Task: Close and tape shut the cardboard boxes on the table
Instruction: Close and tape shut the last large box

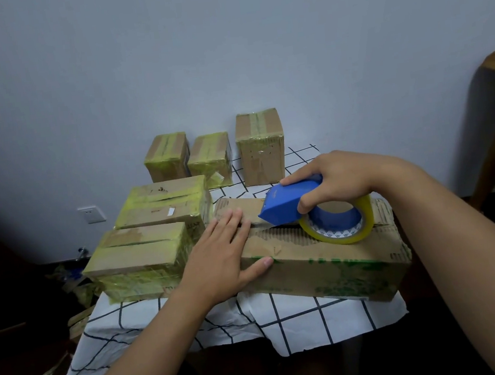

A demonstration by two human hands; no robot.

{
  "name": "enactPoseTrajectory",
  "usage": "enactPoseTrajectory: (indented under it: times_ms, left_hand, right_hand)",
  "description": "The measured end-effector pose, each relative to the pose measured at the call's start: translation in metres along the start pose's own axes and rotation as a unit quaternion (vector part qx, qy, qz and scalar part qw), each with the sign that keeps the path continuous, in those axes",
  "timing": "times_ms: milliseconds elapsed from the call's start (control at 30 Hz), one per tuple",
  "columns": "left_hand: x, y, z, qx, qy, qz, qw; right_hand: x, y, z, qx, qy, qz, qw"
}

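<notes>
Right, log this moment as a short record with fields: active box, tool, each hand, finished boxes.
active box: long brown cardboard box, flaps closed, on the checked tablecloth
tool: blue tape dispenser with yellowish tape roll, resting on the box's top seam
right hand: grips the dispenser
left hand: presses flat on the box's left end
finished boxes: five taped boxes behind and left, nearest

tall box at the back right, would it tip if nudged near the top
Probably, somewhat: the tall box stands on its small end, taller than wide. Its taped cardboard looks stiff, so it would likely topple whole rather than buckle. Weight cannot be told.
</notes>
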State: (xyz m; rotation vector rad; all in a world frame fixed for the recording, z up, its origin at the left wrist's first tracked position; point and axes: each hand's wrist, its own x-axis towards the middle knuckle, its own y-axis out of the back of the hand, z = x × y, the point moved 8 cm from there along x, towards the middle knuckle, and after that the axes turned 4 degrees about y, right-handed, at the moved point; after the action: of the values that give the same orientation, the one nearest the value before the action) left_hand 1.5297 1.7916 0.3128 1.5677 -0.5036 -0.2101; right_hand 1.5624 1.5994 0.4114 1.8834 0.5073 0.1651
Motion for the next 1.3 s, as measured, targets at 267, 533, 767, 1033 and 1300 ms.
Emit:
enactPoseTrajectory:
  times_ms: [267, 533, 767, 1033, 1300]
  left_hand:
    - [0.032, 0.008, 0.021, -0.05, -0.023, -0.061, 0.997]
    - [0.04, 0.002, 0.022, -0.114, -0.031, -0.039, 0.992]
    - [0.037, -0.002, 0.02, -0.067, -0.006, -0.078, 0.995]
    - [0.031, -0.003, 0.024, -0.02, 0.004, -0.117, 0.993]
    - [0.028, -0.005, 0.031, -0.032, 0.012, -0.141, 0.989]
  right_hand:
    - [-0.001, 0.001, 0.0, 0.002, 0.003, 0.0, 1.0]
    - [-0.004, 0.006, 0.012, 0.026, 0.003, 0.003, 1.0]
    - [-0.04, 0.021, 0.046, -0.002, -0.028, -0.013, 1.0]
    - [-0.045, 0.012, 0.043, -0.017, -0.026, -0.001, 1.0]
    - [-0.044, 0.011, 0.043, -0.002, -0.036, 0.002, 0.999]
